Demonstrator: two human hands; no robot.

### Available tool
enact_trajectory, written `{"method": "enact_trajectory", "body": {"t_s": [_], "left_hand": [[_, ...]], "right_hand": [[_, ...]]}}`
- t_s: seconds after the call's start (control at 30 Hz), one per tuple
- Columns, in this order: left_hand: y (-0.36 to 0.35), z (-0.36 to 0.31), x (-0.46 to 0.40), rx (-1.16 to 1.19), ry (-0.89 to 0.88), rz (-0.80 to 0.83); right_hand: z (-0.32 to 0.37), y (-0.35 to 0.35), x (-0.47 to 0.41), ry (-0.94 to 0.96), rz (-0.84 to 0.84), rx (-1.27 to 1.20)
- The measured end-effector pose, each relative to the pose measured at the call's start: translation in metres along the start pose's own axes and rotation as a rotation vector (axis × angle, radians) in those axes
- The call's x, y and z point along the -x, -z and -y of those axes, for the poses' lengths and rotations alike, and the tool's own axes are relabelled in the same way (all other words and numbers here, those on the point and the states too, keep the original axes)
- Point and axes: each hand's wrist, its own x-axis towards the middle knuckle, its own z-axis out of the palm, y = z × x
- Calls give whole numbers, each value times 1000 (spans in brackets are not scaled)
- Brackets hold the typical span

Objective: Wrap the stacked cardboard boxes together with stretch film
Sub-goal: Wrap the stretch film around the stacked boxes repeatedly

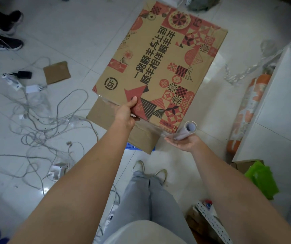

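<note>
**Stacked boxes gripped at the near edge, film roll held alongside**

A tangle of grey cables (41, 117) is spread over the tiled floor (71, 29) left of the printed top box (158, 67), with a loose cardboard scrap (56, 72) and a black charger (24, 74) among them. Right of the box, crumpled clear film (246, 71) and an orange-patterned roll (248, 110) are seen against a white cabinet (281, 103). A green bag (262, 178) lies nearer the person.

The left hand (126, 110) is clamped on the top box's near edge, thumb pressed on the printed face. The right hand (183, 142) is wrapped round the stretch film roll (187, 130), held at the box's near right corner. Film (148, 124) is stretched across the near side between the hands.

The top box rests on a plain lower box (106, 113), itself set on something blue (132, 147) that is barely visible.
</note>
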Motion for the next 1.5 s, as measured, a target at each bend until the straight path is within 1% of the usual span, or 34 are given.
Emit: {"method": "enact_trajectory", "body": {"t_s": [0.07, 0.13, 0.27, 0.4, 0.47, 0.57, 0.7, 0.8, 1.0, 1.17, 1.27, 1.33, 1.4, 1.43, 1.5], "left_hand": [[3, 0, -1, 34, 13, 13], [4, -2, 3, 46, 23, 39], [5, 0, -1, 52, 0, 35], [5, 4, -7, 34, 11, 37], [5, 4, -8, 30, 14, 41], [5, 3, -9, -2, 39, 49], [4, 1, -5, 28, -17, 5], [5, 2, -5, 63, 5, 24], [4, 0, 0, 39, -26, 5], [-4, -1, 12, -3, -28, -55], [-13, 2, 21, -45, -44, -32], [-21, 0, 30, -56, -73, -17], [-29, -1, 38, -40, -95, -25], [-31, -1, 40, -32, -105, -19], [-33, -2, 45, -19, -133, -17]], "right_hand": [[-2, -1, 3, -3, 17, -13], [-2, -2, 4, -19, -1, 22], [9, 3, -3, -30, -21, 316], [17, 1, -6, -17, -164, 620], [20, -1, -8, 10, -231, 696], [23, -8, -9, 31, -278, 650], [28, -10, -2, -29, -199, 569], [32, -9, -1, -96, -175, 528], [35, -8, 3, -197, -107, 479], [41, 3, -11, -206, -124, 415], [50, 6, -9, -187, -75, 402], [58, 4, -8, -153, -94, 399], [65, 4, -9, -131, -159, 415], [66, 4, -6, -126, -206, 431], [66, 4, 2, -153, -245, 402]]}}
